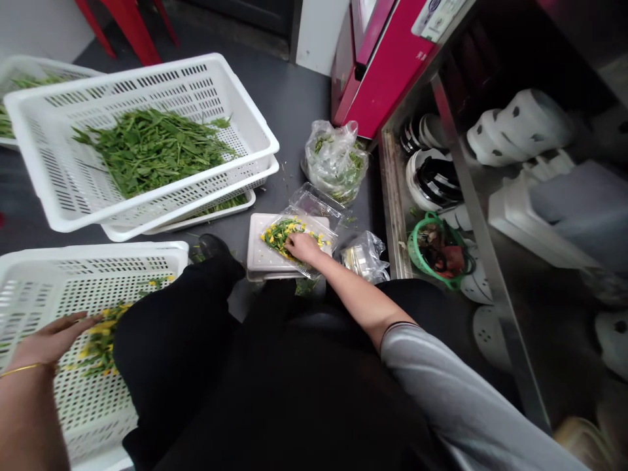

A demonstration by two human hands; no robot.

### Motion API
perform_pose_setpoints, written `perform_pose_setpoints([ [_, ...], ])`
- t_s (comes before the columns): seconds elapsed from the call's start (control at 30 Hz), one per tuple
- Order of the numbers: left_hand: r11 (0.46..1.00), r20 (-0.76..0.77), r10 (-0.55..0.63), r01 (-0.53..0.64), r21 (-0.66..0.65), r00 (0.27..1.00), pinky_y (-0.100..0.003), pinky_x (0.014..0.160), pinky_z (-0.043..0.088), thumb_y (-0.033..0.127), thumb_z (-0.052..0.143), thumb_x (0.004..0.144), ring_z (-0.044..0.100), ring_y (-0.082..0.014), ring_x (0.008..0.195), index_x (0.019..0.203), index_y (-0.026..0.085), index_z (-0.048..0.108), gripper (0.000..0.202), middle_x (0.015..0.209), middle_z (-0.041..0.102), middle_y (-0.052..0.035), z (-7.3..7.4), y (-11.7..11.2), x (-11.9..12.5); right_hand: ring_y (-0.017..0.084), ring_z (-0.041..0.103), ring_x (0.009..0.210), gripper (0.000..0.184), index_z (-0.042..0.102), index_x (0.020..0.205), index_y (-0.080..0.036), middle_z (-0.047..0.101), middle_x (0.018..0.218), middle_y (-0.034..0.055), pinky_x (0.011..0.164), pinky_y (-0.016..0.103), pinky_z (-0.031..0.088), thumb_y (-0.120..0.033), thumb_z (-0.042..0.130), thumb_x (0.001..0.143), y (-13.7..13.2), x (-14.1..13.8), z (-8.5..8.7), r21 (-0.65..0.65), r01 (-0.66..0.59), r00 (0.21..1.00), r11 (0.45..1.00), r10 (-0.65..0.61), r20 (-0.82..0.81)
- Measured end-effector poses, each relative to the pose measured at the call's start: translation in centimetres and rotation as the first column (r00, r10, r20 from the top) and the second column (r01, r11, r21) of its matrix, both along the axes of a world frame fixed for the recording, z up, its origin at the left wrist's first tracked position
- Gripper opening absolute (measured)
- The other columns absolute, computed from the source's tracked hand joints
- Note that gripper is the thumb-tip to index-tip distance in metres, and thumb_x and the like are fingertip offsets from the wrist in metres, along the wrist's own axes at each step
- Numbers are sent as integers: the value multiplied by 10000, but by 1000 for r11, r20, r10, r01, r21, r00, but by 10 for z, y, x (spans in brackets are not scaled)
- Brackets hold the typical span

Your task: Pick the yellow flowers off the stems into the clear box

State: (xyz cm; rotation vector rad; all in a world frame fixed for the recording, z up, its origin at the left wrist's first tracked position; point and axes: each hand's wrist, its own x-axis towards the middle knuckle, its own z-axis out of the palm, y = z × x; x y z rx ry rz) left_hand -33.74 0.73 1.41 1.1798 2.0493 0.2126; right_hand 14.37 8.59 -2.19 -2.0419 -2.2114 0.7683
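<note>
My right hand (pixel 303 246) reaches forward past my knees, fingers curled down into a pile of yellow-and-green flower stems (pixel 282 233) in a clear plastic box (pixel 314 230). That box rests on a white scale (pixel 262 256) on the floor. At the lower left, my left hand (pixel 52 339), a thin gold bangle on its wrist, lies with fingers stretched out inside a white perforated basket (pixel 49 288), touching a small heap of the same yellow flowers (pixel 101 340).
A tilted stack of white baskets (pixel 59 190) holds green leaves (pixel 147 147). Plastic bags (pixel 334 160) and empty clear boxes (pixel 363 256) lie near the scale. A steel shelf (pixel 392 196) on the right holds bowls and a green basket (pixel 439 252). A pink machine (pixel 387 65) stands behind.
</note>
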Motion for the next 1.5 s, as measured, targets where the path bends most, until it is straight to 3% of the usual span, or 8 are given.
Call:
perform_pose_setpoints([
  [0.13,963,-60,233,-222,153,971,-498,1056,325,471,685,614,458,-341,1223,900,228,627,380,1196,599,54,19,34,37,131,578,708,109,611,759,-162,659,767,26,672,234,421,-250,549,778,4,24,4,8,137,978,991,-134,-160],
  [0.3,768,323,-288,16,641,902,-273,798,515,265,722,656,602,-205,930,877,273,719,222,923,694,29,79,55,188,100,513,454,182,549,728,-167,567,532,-31,485,230,433,-338,608,725,-21,48,39,-326,298,652,897,-441,-617],
  [0.5,814,646,-573,444,375,505,-172,381,309,121,784,498,431,-66,396,495,166,649,142,430,554,28,59,45,340,91,497,408,343,532,736,-178,555,518,-48,403,208,404,-464,696,638,-70,33,65,-462,18,402,886,-430,-809],
  [0.73,946,954,-137,322,45,268,-225,475,432,303,780,593,549,-122,470,617,130,700,192,540,640,-64,24,31,327,125,526,636,264,602,700,-191,557,664,15,613,257,452,-434,570,796,-86,23,63,100,193,692,976,-63,-719],
  [0.93,971,974,171,139,-192,147,-263,526,496,272,797,575,577,-130,496,664,109,693,213,566,634,-55,12,33,327,164,580,896,252,681,872,-216,628,975,93,800,286,452,-360,475,880,-93,23,69,300,-144,841,943,276,-465],
  [1.13,960,949,265,-133,-245,170,-285,536,520,219,698,580,580,-141,546,639,111,638,137,608,615,-50,1,52,321,150,625,811,260,680,977,-210,685,917,29,761,253,451,-387,600,803,-48,47,58,-159,-447,857,880,371,-357],
  [1.33,968,917,248,-127,-219,312,-201,317,308,288,625,608,348,-61,316,581,138,563,165,425,432,39,-13,57,329,212,593,929,323,589,1147,-158,621,1112,131,805,306,424,-203,477,846,44,14,7,89,-187,975,978,174,141],
  [1.5,982,876,131,-184,-49,464,-184,318,275,219,626,606,361,-49,315,592,143,542,114,451,472,49,-14,57,330,181,584,865,164,646,854,-138,661,928,94,793,265,409,-193,498,811,63,18,-7,124,-153,988,980,153,11],
])
